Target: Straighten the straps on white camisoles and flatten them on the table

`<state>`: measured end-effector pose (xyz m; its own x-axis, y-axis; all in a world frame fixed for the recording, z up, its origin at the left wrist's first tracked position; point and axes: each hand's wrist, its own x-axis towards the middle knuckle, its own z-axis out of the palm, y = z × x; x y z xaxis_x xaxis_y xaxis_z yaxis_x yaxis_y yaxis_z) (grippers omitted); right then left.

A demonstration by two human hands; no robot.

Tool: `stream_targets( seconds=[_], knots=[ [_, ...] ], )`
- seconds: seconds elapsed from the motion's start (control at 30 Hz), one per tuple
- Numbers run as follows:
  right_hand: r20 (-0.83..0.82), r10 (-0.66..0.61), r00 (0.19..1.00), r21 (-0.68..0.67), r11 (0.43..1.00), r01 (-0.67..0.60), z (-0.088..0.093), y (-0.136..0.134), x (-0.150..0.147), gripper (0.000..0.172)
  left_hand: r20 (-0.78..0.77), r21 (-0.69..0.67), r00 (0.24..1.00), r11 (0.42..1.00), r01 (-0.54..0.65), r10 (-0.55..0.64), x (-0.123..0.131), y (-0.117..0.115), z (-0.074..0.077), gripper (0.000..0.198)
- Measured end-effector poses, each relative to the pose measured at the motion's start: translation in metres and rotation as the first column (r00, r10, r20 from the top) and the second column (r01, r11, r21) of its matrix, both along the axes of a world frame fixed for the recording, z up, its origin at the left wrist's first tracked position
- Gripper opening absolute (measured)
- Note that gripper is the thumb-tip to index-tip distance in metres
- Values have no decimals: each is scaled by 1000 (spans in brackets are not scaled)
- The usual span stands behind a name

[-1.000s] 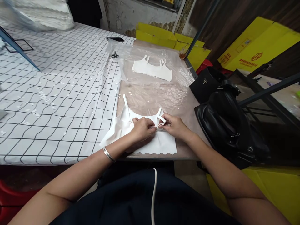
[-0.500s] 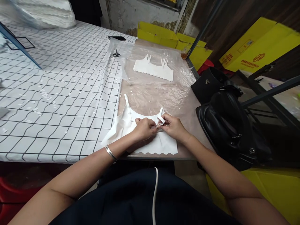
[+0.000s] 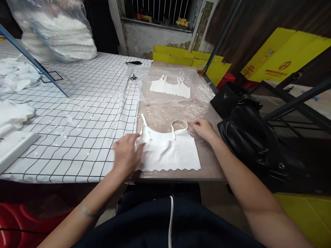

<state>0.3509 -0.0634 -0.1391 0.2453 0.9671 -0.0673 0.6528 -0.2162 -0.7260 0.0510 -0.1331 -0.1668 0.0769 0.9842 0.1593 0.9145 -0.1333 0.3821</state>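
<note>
A white strappy top (image 3: 170,151) with a wavy hem lies spread near the table's front edge. My left hand (image 3: 127,151) is at its left side, fingers apart, slightly blurred, with the thumb near the fabric. Beside the looped right strap (image 3: 180,123), my right hand (image 3: 203,129) has thumb and fingers pinched together; anything between them is too small to tell. The other strap (image 3: 144,121) points up at the left. A second white top (image 3: 170,89) lies flat farther back on clear plastic film.
Small black scissors (image 3: 133,77) and a dark phone (image 3: 133,63) lie at the back. Black bags (image 3: 256,137) stand at the right. Bagged white garments (image 3: 67,38) sit back left, near a blue bar (image 3: 33,62). White scraps dot the checked cloth (image 3: 98,103).
Both hands have parted from the right strap: the left moved left, the right moved right and up. The top now lies flatter, its strap looped open. The view has tilted up.
</note>
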Motion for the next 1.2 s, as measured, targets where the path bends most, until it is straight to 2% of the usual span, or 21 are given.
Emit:
stream_targets(
  seconds=[0.03,0.1,0.17,0.23,0.33,0.43,0.53,0.6,0.7,0.77,0.8,0.83,0.87,0.9,0.97,1.0,1.07,1.13,1.2],
  knots=[
    [129,3,992,5,1000,-4,0,-20,9,43,-26,-53,996,995,-82,81,-19,-9,0,34],
    [234,85,969,-155,987,-49,-5,-62,20,41,-79,-157,986,975,-155,144,-44,-23,-4,34],
    [231,145,962,-232,969,-90,-15,-94,20,34,-115,-208,988,971,-123,100,-51,-31,-9,32],
    [190,142,972,-193,976,-105,-26,-112,15,28,-123,-185,992,981,-64,41,-44,-32,-12,30],
    [72,74,995,-81,994,-68,-36,-115,11,27,-126,-95,992,995,-24,12,-28,-27,-15,28],
    [-110,29,993,-70,997,-37,-38,-111,16,31,-51,-45,998,998,-35,32,-26,-21,-18,24],
    [-251,-25,968,-132,991,-8,-38,-112,20,36,213,-70,957,980,-187,198,-32,-17,-19,28],
    [-290,-58,955,-152,988,14,-38,-113,20,36,268,-94,931,969,-229,246,-33,-17,-18,29],
    [-327,-76,942,-168,985,21,-36,-116,15,35,146,-53,984,994,-94,100,-25,-22,-17,22],
    [-395,-103,913,-178,983,34,-31,-117,13,35,211,-54,974,996,-74,83,-19,-25,-15,23],
    [-456,-121,882,-181,983,42,-27,-117,13,35,334,-95,934,990,-100,126,-19,-24,-12,27],
    [-532,-140,835,-181,982,50,-21,-115,14,35,492,-179,850,977,-115,190,-20,-22,-8,30],
    [-614,-159,773,-178,982,61,-15,-112,15,35,647,-284,716,954,-92,261,-23,-18,-3,33],
    [-691,-176,702,-173,982,75,-7,-107,17,34,766,-378,550,925,-33,332,-28,-11,5,35],
    [-805,-201,558,-165,980,115,11,-90,22,33,865,-478,237,870,124,442,-36,9,28,34],
    [-840,-203,504,-154,979,137,21,-77,23,32,872,-488,130,854,181,471,-38,22,43,31],
    [-877,-176,446,-114,980,162,43,-41,26,27,876,-475,25,851,223,482,-37,55,75,24],
    [-881,-129,456,-46,981,188,69,6,26,23,895,-437,7,875,209,446,-27,99,110,21],
    [-859,-99,503,31,969,244,97,62,27,21,925,-377,14,914,148,380,-11,154,144,23]
  ],
)
